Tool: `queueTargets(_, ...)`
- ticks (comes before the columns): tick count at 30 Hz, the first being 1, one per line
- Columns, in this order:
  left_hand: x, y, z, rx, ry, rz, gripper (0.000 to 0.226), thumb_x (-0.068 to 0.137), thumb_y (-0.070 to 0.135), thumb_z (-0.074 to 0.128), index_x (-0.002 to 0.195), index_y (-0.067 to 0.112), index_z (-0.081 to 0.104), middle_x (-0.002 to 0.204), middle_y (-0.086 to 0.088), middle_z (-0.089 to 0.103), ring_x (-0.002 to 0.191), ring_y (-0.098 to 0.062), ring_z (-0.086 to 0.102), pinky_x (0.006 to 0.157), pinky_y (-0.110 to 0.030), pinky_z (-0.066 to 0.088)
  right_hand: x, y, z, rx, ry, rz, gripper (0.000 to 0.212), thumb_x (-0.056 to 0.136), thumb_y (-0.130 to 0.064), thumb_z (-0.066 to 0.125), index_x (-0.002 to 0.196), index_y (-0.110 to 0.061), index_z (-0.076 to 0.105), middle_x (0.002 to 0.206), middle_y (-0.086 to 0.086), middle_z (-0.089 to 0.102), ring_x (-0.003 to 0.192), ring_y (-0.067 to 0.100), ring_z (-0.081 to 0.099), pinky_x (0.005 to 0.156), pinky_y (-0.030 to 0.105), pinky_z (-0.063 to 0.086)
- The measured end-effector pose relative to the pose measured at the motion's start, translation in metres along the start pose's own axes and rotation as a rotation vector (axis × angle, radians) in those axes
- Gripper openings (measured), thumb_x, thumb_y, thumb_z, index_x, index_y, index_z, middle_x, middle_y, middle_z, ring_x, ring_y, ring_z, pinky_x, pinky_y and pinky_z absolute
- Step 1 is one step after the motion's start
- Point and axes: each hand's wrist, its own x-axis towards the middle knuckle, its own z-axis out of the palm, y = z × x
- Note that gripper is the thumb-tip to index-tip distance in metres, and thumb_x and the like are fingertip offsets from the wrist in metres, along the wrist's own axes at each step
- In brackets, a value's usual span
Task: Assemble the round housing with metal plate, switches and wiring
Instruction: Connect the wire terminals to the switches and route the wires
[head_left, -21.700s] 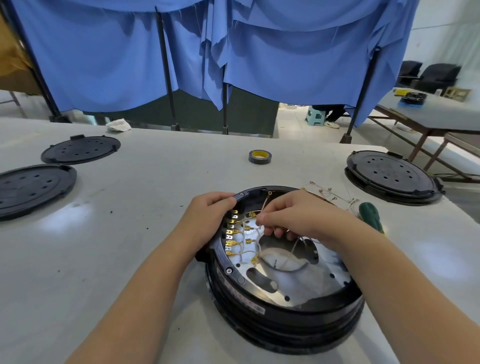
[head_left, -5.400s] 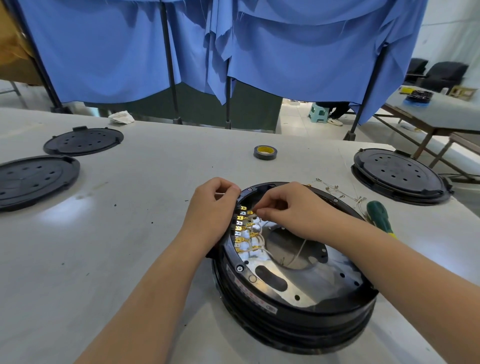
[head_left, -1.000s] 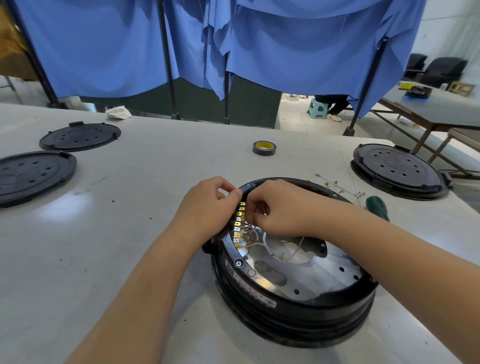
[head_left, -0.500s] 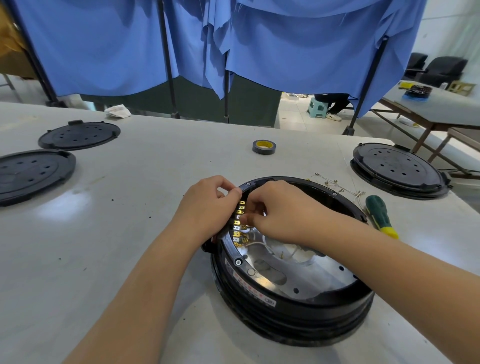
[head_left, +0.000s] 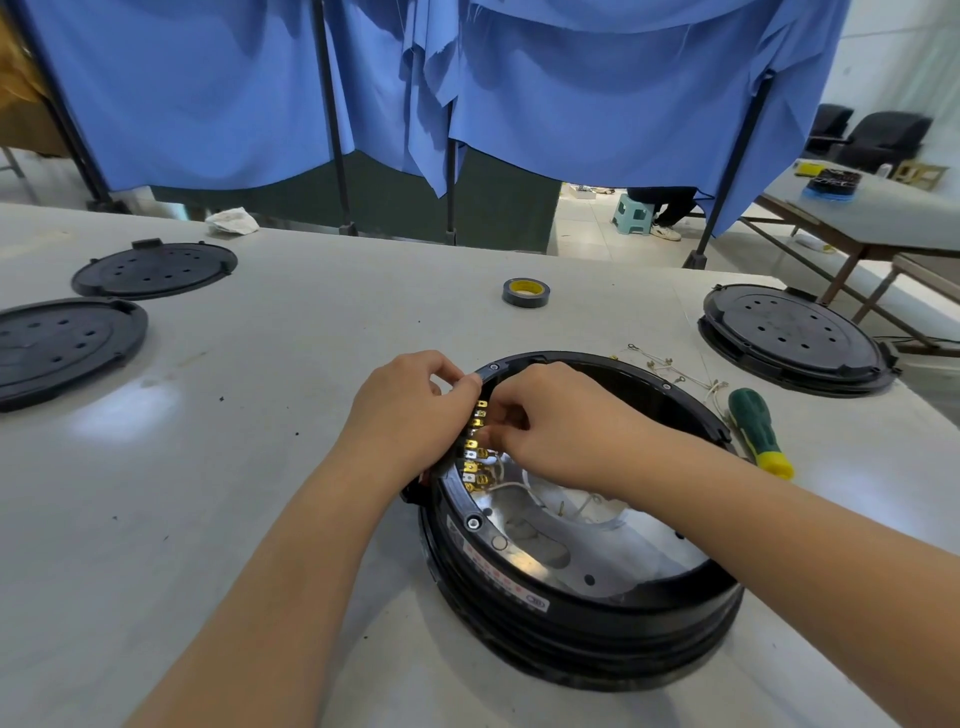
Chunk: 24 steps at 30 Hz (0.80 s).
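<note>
The round black housing stands on the white table in front of me. A shiny metal plate lies inside it. A column of brass switch terminals with white wires runs along the inner left wall. My left hand grips the housing's left rim, fingers curled over the edge. My right hand reaches inside, fingertips pinched at the upper terminals; what they pinch is hidden.
Loose wires with ring terminals and a green-handled screwdriver lie right of the housing. A tape roll sits farther back. Black round lids lie at the left, far left and right.
Both hands stay at the upper terminals on the housing's left rim. The right hand's fingers have shifted slightly; the housing has not moved.
</note>
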Motion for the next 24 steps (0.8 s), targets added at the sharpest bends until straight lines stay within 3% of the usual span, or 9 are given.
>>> queueTargets(7,0.0,0.001,0.001,-0.018,-0.008,-0.001,0.019,0.088,0.042,0.058,0.078,0.028,0.064,0.057,0.001,0.065,0.06,-0.009,0.059,0.054,-0.026,0.034,-0.001,-0.003,-0.002,-0.025,-0.034,-0.008,0.019,0.091,-0.029,0.059,0.087,-0.011,0.066,0.081,0.003,0.065,0.075,0.018,0.059,0.068,0.033,0.046)
queueTargets(13,0.0,0.001,0.002,-0.039,-0.022,0.001,0.017,0.089,0.041,0.057,0.082,0.027,0.065,0.064,0.0,0.07,0.069,-0.013,0.063,0.058,-0.027,0.04,0.001,-0.005,-0.001,-0.007,-0.057,0.003,0.022,0.092,-0.025,0.058,0.073,-0.014,0.058,0.068,-0.001,0.056,0.063,0.014,0.051,0.055,0.028,0.037)
queueTargets(16,0.0,0.0,0.001,-0.057,-0.03,0.002,0.018,0.088,0.041,0.057,0.081,0.026,0.065,0.065,-0.003,0.071,0.069,-0.014,0.065,0.061,-0.029,0.045,0.002,-0.004,-0.002,0.03,-0.055,0.005,0.022,0.09,-0.027,0.061,0.071,-0.017,0.059,0.066,-0.001,0.057,0.061,0.014,0.051,0.058,0.029,0.04)
queueTargets(19,0.0,0.0,0.0,-0.052,-0.035,0.003,0.019,0.088,0.043,0.058,0.081,0.027,0.066,0.062,-0.004,0.07,0.06,-0.012,0.062,0.055,-0.027,0.04,0.0,-0.002,-0.003,0.036,-0.032,0.003,0.02,0.088,-0.032,0.063,0.081,-0.014,0.067,0.074,0.002,0.064,0.069,0.018,0.058,0.064,0.032,0.046)
queueTargets(24,0.0,-0.002,0.001,-0.051,-0.009,-0.03,0.022,0.085,0.047,0.06,0.076,0.027,0.066,0.058,0.004,0.065,0.06,-0.009,0.061,0.054,-0.026,0.037,-0.012,0.001,-0.009,0.101,0.047,-0.006,0.006,0.085,-0.033,0.067,0.085,-0.027,0.066,0.071,-0.012,0.059,0.062,0.0,0.051,0.059,0.017,0.038)
